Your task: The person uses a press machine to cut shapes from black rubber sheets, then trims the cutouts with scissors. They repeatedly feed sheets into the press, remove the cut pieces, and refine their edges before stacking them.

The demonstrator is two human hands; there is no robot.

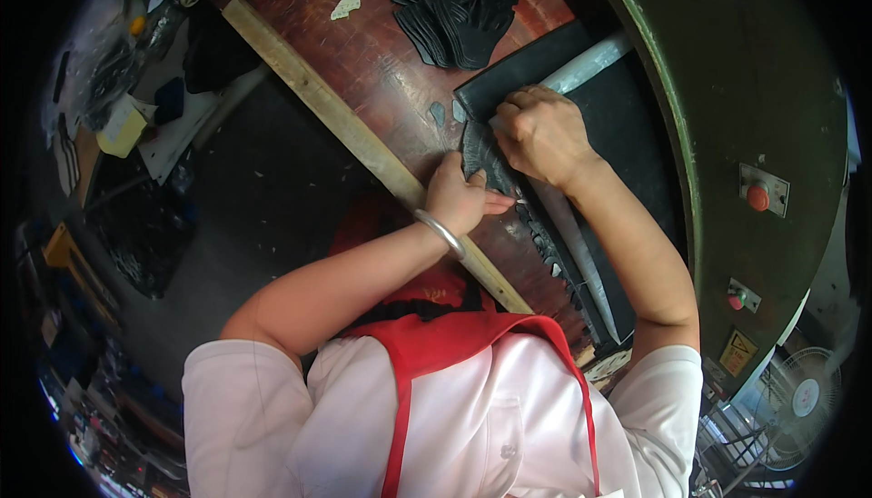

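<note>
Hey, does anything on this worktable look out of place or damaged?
Yes, slightly: a small, ragged, pale cream scrap lies alone on the scuffed red-brown tabletop, left of the stack of thin black pieces. Its light colour and torn-looking outline stand out there.

Leather-like black sheet (527, 60) shows a low sheen beside a scuffed, glossy red-brown tabletop (386, 89).
Stacked black cutouts (454, 9) look matt; the edge rail (318, 89) is rough, worn wood. Polished silvery metal forms the bracelet (440, 233); apron (472, 339) and shirt (463, 403) are matt cloth. The green machine housing (745, 71) appears painted metal, its red push button (758, 195) smooth plastic.
</note>
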